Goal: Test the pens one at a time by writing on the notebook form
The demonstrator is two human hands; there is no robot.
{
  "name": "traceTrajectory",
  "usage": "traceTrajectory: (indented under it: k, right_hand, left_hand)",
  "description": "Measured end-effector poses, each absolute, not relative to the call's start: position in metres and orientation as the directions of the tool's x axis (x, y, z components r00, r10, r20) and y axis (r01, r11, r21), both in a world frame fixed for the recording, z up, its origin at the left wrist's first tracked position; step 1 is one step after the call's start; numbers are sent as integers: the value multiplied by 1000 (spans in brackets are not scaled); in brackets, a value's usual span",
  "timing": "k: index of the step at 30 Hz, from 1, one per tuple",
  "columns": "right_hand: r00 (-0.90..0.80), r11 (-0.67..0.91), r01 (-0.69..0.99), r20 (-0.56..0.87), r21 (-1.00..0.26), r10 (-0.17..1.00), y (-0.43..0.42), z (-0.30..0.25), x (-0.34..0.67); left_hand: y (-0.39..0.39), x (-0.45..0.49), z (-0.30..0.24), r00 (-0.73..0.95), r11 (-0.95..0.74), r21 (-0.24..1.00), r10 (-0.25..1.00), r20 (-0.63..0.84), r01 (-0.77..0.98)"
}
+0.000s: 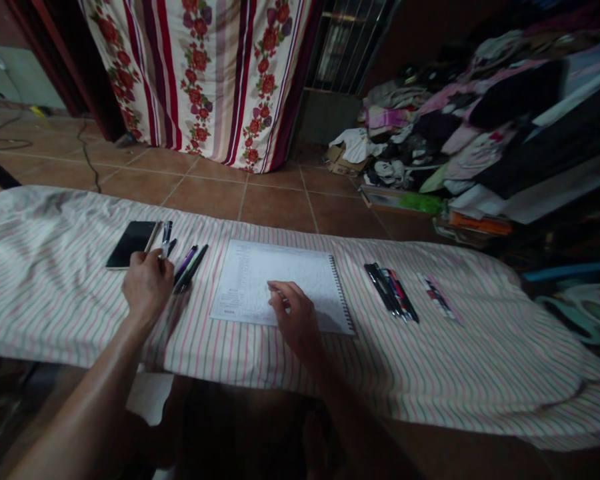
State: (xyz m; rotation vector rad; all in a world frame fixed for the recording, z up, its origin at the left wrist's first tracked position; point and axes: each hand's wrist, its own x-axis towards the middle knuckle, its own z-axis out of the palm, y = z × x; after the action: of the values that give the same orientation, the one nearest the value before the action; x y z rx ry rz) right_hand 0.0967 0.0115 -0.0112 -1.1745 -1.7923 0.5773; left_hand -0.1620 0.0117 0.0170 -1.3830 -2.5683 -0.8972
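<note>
A spiral notebook (pixel 260 267) lies open on a striped cloth (pixel 55 293) over a table. My right hand (pixel 295 320) rests on the lower part of its page, fingers curled together; whether it holds anything is hidden. My left hand (pixel 147 283) is closed around a pen (pixel 166 240) at the left group of pens (pixel 190 267). A dark phone (pixel 130 243) lies just left of that hand.
Several more pens (pixel 391 292) lie right of the notebook, with another small bundle (pixel 437 297) further right. Beyond the table are a tiled floor, a floral curtain (pixel 205 73) and a heap of clothes (pixel 455 133) at the right.
</note>
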Motion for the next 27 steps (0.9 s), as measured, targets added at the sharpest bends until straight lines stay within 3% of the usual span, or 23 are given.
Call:
traceTrajectory:
  k: [2,4,6,9,12,14,27]
  right_hand:
    - [-133,407,440,390,-801,911,11,-10,96]
    - [-111,345,396,329,-851,938,10,-8,95]
    - [-94,255,335,237,-907,967,9,-7,94]
    - [-92,79,180,64,-980,994,9,-3,96]
    - [-129,-51,-1,-50,-999,990,10,3,100]
    - [-139,-93,-80,-81,-992,987,10,6,103]
    - [10,-192,-324,-206,-926,978,9,9,116]
  left_hand:
    - [16,-153,17,-627,242,727,711,317,642]
    - [19,-138,17,-655,4,982,745,124,190]
    - [20,-120,17,-480,-95,965,877,-36,-246]
    - [16,-90,20,-212,1,853,968,-130,-521]
    - [9,-66,24,-160,149,766,936,-312,-626]
    - [5,-54,26,-130,183,727,927,-352,-662]
    - [5,-16,18,-8,211,732,959,-284,-648]
